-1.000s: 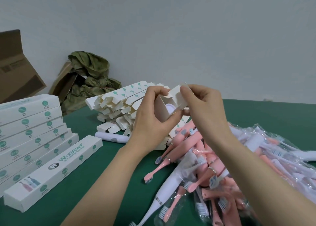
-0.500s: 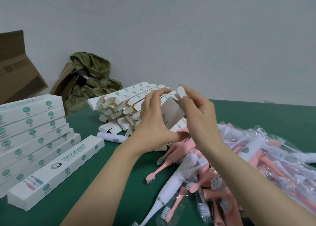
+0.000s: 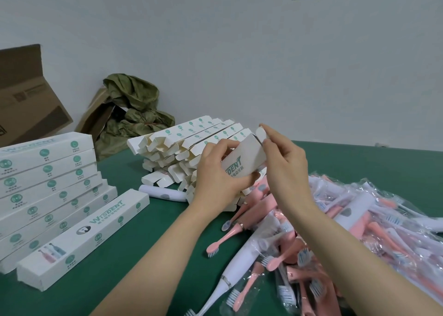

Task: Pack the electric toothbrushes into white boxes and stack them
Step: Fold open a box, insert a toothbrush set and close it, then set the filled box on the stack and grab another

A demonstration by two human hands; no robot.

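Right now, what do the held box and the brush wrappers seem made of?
The box looks like thin matte white card, printed green; its end flap bends at a crease. The wrappers look like clear glossy plastic film: crinkled, catching light.

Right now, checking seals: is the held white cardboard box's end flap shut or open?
Open: the right hand pinches the end flap, raised above the white cardboard box in the left hand.

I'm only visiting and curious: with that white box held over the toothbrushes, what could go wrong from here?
The right hand pinches the small end flap of the white cardboard box that the left hand grips; it might crease rather than tuck in. The leaning heap of open-ended white boxes sits behind the hands and could be knocked over.
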